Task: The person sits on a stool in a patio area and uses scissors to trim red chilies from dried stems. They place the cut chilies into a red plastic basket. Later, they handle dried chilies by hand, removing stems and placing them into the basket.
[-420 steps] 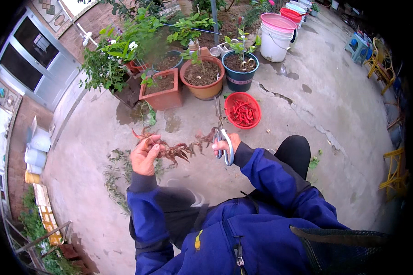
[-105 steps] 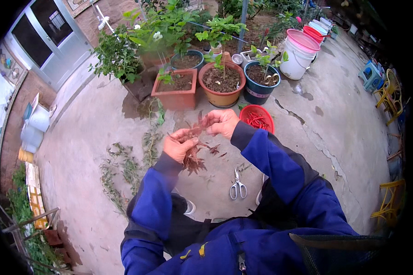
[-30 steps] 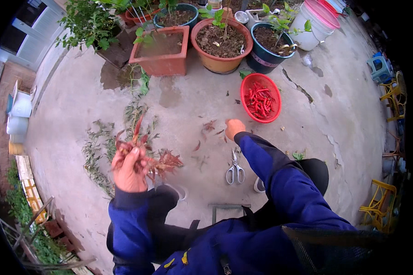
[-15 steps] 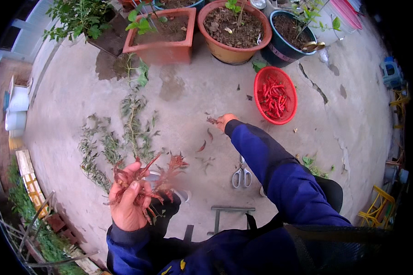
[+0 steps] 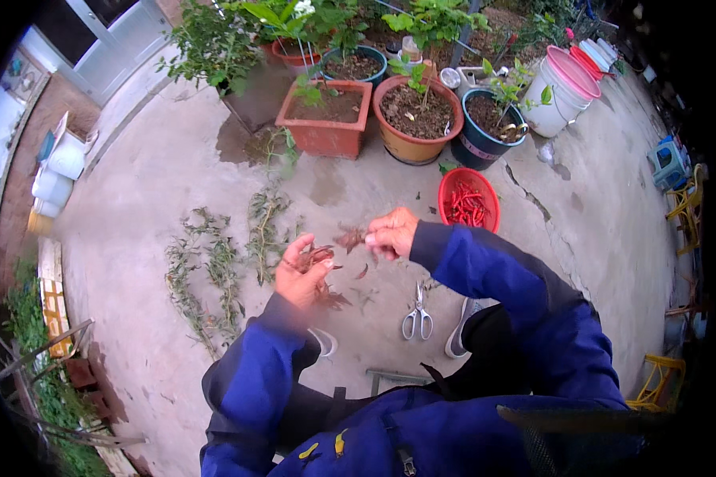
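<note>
My left hand (image 5: 297, 280) is closed around a bunch of dried, reddish-brown chili peppers (image 5: 320, 256), some poking out below the palm. Just to its right, my right hand (image 5: 395, 232) pinches a smaller clump of shrivelled brown peppers (image 5: 349, 238) by the fingertips. A small gap separates the two bunches. On the concrete beneath lies a single dark dried pepper (image 5: 362, 272). Beyond my right wrist stands a red plastic basket (image 5: 496, 200) holding bright red chilies (image 5: 465, 207). Grey-handled scissors (image 5: 418, 319) lie between my feet, their blades pointing away from me.
Withered pulled-up plants (image 5: 266, 226) lie on the ground to the left. Along the far side stand a rectangular planter (image 5: 326, 139), a round orange pot (image 5: 414, 151), a dark pot (image 5: 485, 155) and a white bucket (image 5: 550, 99). Yellow metal frames (image 5: 660, 378) stand at right.
My left hand has moved up and right with its bunch, while my right hand has drawn back with its clump. They are now close together. The view has tilted farther ahead.
</note>
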Demonstrator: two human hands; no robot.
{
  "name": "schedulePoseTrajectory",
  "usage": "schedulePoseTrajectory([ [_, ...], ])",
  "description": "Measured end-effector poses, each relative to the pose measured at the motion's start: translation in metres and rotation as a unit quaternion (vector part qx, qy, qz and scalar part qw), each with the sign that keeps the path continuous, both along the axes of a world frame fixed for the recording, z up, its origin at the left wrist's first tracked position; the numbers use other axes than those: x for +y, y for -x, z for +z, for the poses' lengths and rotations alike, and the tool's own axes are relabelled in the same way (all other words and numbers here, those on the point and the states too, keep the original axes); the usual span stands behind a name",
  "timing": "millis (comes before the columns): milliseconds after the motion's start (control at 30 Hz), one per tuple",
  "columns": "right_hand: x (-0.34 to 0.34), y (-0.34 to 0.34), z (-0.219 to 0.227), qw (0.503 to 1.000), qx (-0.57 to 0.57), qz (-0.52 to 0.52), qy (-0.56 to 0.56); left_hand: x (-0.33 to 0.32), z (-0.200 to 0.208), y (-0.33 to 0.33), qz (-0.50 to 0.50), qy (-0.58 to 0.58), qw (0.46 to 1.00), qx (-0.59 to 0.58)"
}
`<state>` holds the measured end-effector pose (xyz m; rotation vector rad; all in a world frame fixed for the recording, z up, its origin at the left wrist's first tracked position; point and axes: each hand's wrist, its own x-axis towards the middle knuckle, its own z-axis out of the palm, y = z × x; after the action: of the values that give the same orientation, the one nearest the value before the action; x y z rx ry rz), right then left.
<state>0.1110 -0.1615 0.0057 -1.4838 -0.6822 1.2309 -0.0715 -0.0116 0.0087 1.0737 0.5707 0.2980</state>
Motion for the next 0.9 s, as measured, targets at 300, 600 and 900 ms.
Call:
schedulePoseTrajectory([
  [300, -0.028, 0.059, 0.041, 0.994, -0.072, -0.036, -0.068, -0.03, 0.039, 0.001, -0.108, 0.07, 0.991, -0.039],
  [600, -0.043, 0.05, 0.038, 0.886, -0.456, -0.065, -0.055, -0.036, 0.044, 0.0, -0.107, -0.029, 0.993, -0.034],
  [900, -0.071, 0.0, 0.035, 0.861, -0.494, -0.125, 0.008, -0.005, 0.055, 0.008, -0.042, 0.021, 0.998, -0.042],
])
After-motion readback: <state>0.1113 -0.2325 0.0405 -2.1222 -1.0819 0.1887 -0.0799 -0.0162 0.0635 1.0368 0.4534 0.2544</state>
